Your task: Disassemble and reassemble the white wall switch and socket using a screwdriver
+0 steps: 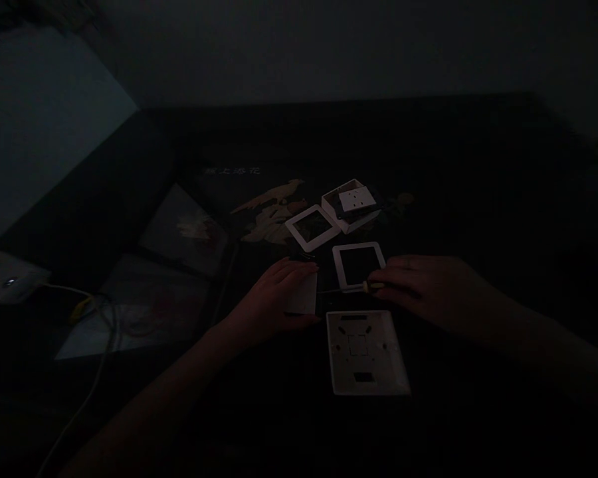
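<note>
In a very dim view, my left hand point(279, 295) is wrapped over a white square piece point(306, 295), its fingers along the top and the thumb at the lower edge. My right hand point(411, 282) grips a screwdriver point(366, 287) by its yellowish handle. The thin shaft points left toward the white piece; whether the tip touches it I cannot tell. Just behind the shaft lies a white square frame point(336, 262). Nearer to me rests an open white back box point(369, 352) with slots and holes in its floor.
Farther back, a second white frame point(295, 230) leans by a white box point(351, 224) with a socket insert point(357, 199) on it. At the left, a white device point(10, 277) trails a pale cable point(97, 378).
</note>
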Available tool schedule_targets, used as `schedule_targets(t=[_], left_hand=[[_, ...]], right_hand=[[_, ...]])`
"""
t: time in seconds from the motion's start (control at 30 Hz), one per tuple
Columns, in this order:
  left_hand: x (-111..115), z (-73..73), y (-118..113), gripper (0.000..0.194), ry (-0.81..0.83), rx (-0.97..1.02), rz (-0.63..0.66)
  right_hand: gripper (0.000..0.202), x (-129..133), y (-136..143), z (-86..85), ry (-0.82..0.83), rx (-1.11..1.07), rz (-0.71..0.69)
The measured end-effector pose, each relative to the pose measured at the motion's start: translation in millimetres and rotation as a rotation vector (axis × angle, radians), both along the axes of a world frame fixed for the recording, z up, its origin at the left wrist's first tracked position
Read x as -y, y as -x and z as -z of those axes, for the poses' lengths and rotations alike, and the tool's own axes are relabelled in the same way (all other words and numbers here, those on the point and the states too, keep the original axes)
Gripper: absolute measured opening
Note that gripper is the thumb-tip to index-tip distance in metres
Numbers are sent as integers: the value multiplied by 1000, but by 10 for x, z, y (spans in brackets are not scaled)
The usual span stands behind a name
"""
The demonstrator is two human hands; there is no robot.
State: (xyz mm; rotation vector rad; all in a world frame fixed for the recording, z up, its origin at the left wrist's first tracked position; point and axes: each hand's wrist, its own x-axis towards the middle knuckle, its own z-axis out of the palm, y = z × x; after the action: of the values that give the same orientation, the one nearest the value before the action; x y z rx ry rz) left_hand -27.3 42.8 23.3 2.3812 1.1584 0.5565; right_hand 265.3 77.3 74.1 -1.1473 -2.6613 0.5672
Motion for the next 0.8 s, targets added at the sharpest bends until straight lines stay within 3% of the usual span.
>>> schedule_targets(t=[0.1, 0.2, 0.27, 0.43, 0.8], left_hand=[[6, -19, -2, 72, -4, -12, 5], [10, -15, -2, 74, -20, -10, 10], [9, -1, 0, 74, -35, -12, 18], [5, -2, -2, 72, -44, -18, 27], [-15, -14, 0, 71, -9, -14, 20]], right_hand=[[20, 31, 82, -199, -423, 211, -153], [22, 101, 141, -248, -520, 279, -185], [17, 142, 144, -172, -394, 255, -120], [21, 152, 89, 122, 125, 62, 70], [41, -26, 83, 260, 492, -62, 96]])
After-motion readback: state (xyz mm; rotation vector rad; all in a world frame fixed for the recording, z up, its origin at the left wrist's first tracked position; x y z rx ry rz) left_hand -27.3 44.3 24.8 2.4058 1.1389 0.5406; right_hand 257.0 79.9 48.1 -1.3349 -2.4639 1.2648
